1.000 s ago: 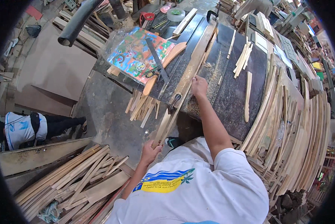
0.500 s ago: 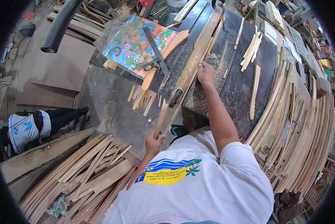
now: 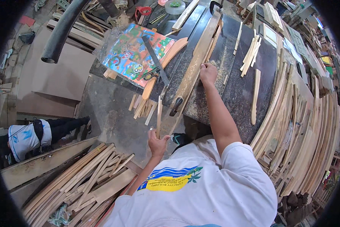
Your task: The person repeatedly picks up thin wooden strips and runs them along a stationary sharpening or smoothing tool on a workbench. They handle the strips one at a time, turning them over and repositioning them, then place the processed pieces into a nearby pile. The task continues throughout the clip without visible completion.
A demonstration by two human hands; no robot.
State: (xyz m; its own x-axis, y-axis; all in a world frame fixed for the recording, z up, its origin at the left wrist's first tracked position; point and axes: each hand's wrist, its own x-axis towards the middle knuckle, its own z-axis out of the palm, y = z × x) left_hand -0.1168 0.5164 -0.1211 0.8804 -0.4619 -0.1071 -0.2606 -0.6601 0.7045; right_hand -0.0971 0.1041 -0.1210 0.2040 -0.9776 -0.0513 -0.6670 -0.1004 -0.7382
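Note:
My right hand (image 3: 208,73) is closed on the edge of a long, worn wooden board (image 3: 189,82) lying lengthwise on the dark, sawdust-covered tabletop (image 3: 245,98). A dark elongated fitting (image 3: 176,106) sits at the board's near end, and a black clamp (image 3: 214,6) is at its far end. Below, my left hand (image 3: 157,143) grips a narrow pale wooden strip (image 3: 159,115), held upward alongside the board's near end. Left of the board lie a colourful plastic-covered sheet (image 3: 128,53), a metal straight bar (image 3: 153,56) and a curved orange-tan wooden piece (image 3: 171,53).
Loose strips (image 3: 249,55) lie right of the board. Stacked long wood pieces fill the right side (image 3: 302,128) and lower left (image 3: 75,185). A grey pipe (image 3: 60,34) overhangs at upper left, above large panels (image 3: 49,79). Another person (image 3: 37,136) appears at far left.
My left hand has risen slightly, and its strip has swung away from the board's line to stand apart at the near end. My right hand is a little farther up the board.

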